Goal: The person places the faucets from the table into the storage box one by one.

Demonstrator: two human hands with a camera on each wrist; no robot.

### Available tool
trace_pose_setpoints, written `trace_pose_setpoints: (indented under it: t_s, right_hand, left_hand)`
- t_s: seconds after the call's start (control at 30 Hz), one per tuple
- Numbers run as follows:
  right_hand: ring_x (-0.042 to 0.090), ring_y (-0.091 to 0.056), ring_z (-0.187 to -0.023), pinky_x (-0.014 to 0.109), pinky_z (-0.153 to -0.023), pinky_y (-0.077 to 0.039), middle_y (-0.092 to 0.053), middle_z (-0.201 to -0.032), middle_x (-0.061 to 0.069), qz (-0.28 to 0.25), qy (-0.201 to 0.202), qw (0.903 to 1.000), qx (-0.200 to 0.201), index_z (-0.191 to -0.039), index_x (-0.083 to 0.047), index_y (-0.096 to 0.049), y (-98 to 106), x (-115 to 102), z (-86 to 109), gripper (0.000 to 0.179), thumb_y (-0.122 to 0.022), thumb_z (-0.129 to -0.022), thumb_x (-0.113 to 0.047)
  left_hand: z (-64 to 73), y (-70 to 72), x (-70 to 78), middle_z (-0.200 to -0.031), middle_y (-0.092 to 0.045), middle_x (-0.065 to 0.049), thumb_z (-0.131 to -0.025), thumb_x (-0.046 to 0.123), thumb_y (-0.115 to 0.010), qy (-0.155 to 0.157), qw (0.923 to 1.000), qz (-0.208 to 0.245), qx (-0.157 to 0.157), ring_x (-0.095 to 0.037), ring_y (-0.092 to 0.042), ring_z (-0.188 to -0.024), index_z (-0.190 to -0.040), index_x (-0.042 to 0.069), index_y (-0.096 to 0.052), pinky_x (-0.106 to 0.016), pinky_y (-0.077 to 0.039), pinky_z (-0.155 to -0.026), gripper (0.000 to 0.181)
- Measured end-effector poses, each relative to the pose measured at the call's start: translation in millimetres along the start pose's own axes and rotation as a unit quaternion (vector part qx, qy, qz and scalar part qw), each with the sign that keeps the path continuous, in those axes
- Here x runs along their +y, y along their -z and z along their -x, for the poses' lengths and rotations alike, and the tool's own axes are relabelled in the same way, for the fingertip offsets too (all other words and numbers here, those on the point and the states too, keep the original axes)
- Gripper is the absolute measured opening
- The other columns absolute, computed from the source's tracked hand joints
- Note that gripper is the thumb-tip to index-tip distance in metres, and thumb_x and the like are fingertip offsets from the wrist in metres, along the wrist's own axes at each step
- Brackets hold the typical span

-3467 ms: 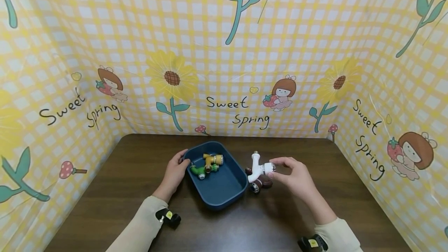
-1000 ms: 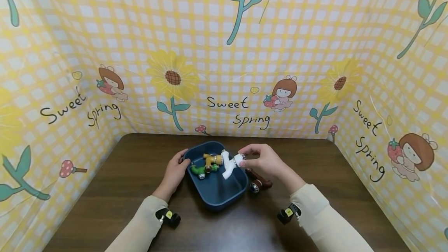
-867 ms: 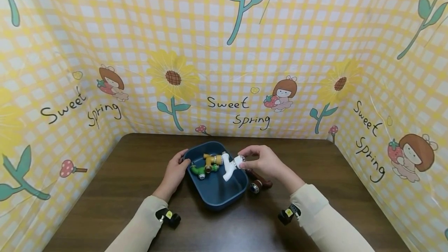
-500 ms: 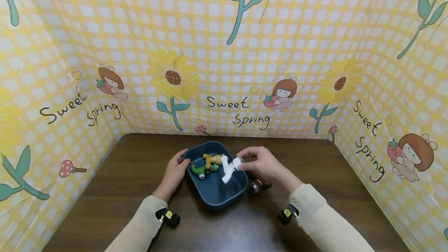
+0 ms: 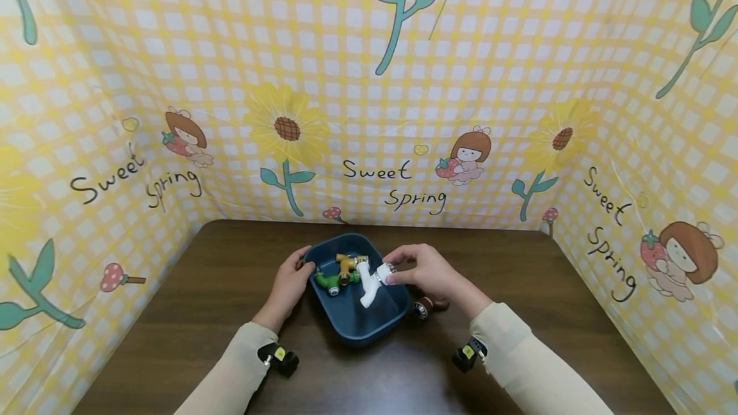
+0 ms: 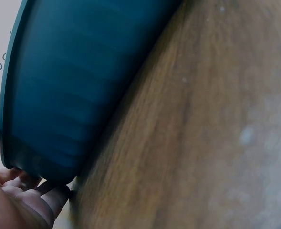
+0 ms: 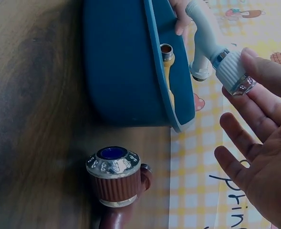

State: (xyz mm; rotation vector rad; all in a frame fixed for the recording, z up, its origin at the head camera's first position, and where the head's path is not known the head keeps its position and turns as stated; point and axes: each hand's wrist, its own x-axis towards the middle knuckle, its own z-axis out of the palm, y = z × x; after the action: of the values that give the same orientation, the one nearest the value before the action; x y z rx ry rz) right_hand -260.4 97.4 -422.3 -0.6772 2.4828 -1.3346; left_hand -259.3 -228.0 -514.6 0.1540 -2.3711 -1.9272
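Note:
A white faucet [image 5: 369, 284] with a ribbed knob is pinched at that knob between the thumb and fingers of my right hand [image 5: 423, 271]; the right wrist view shows the white faucet [image 7: 209, 38] above the rim. It hangs over the blue plastic basin [image 5: 352, 332]. Inside the basin lie a yellow faucet [image 5: 344, 262] and a green faucet [image 5: 327, 282]. My left hand [image 5: 290, 284] grips the basin's left rim, thumb on top; in the left wrist view its fingers [image 6: 30, 195] sit against the outer wall.
Just right of the basin, a brown faucet [image 5: 429, 306] lies on the dark wooden table [image 5: 190, 312], partly behind my right hand. Yellow checked cloth [image 5: 369, 114] walls in the table at the back and both sides.
My right hand has carried the white faucet leftward from beside the basin to over it, then slightly lower and nearer. The left hand and basin stay in place.

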Motion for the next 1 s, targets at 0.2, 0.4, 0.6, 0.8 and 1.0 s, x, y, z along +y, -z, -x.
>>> trace_pose_setpoints:
  t_s: [0.2,0.4,0.6,0.8,1.0]
  right_hand:
    - [0.030,-0.058,-0.120,0.059,-0.108,-0.041,-0.072,-0.107,-0.010,0.024,0.014,0.9996,-0.010,-0.108,-0.034,-0.076,-5,-4,-1.2,0.027,-0.086,-0.083,-0.040]
    - [0.025,-0.059,-0.116,0.058,-0.107,-0.042,-0.072,-0.104,-0.011,0.029,0.021,0.9991,-0.022,-0.108,-0.032,-0.076,-10,-5,-4.9,0.026,-0.085,-0.084,-0.038]
    - [0.022,-0.057,-0.120,0.059,-0.111,-0.038,-0.072,-0.106,-0.013,0.041,0.021,0.9985,-0.030,-0.108,-0.034,-0.076,-14,-6,-7.6,0.025,-0.084,-0.085,-0.037]
    - [0.018,-0.057,-0.119,0.054,-0.113,-0.038,-0.072,-0.107,-0.016,0.067,0.025,0.9966,-0.041,-0.112,-0.031,-0.077,-16,-9,-11.6,0.029,-0.085,-0.084,-0.038]
    - [0.020,-0.057,-0.119,0.055,-0.111,-0.040,-0.072,-0.111,-0.015,0.061,0.030,0.9962,-0.055,-0.114,-0.026,-0.077,-19,-12,-14.6,0.032,-0.085,-0.084,-0.036]
  left_hand:
    - [0.4,0.3,0.6,-0.152,-0.050,-0.018,-0.105,0.018,-0.052,0.004,1.0000,0.007,-0.003,-0.029,-0.049,-0.137,-0.153,0.010,-0.045,-0.046,-0.039,-0.112,0.049]
    - [0.1,0.6,1.8,-0.154,-0.048,-0.018,-0.105,0.019,-0.052,0.003,1.0000,0.001,-0.005,-0.029,-0.047,-0.139,-0.154,0.010,-0.045,-0.047,-0.038,-0.114,0.050]
    - [-0.8,0.4,1.1,-0.154,-0.049,-0.017,-0.105,0.019,-0.052,0.004,1.0000,0.001,-0.004,-0.029,-0.047,-0.140,-0.154,0.010,-0.045,-0.047,-0.038,-0.113,0.050]
    - [-0.9,1.0,1.2,-0.154,-0.049,-0.017,-0.105,0.019,-0.052,0.005,1.0000,0.003,-0.004,-0.029,-0.048,-0.138,-0.154,0.011,-0.045,-0.047,-0.038,-0.113,0.050]
    - [-0.6,0.0,0.5,-0.151,-0.052,-0.018,-0.105,0.018,-0.053,0.003,1.0000,0.008,-0.001,-0.029,-0.051,-0.135,-0.153,0.010,-0.046,-0.046,-0.040,-0.112,0.050]
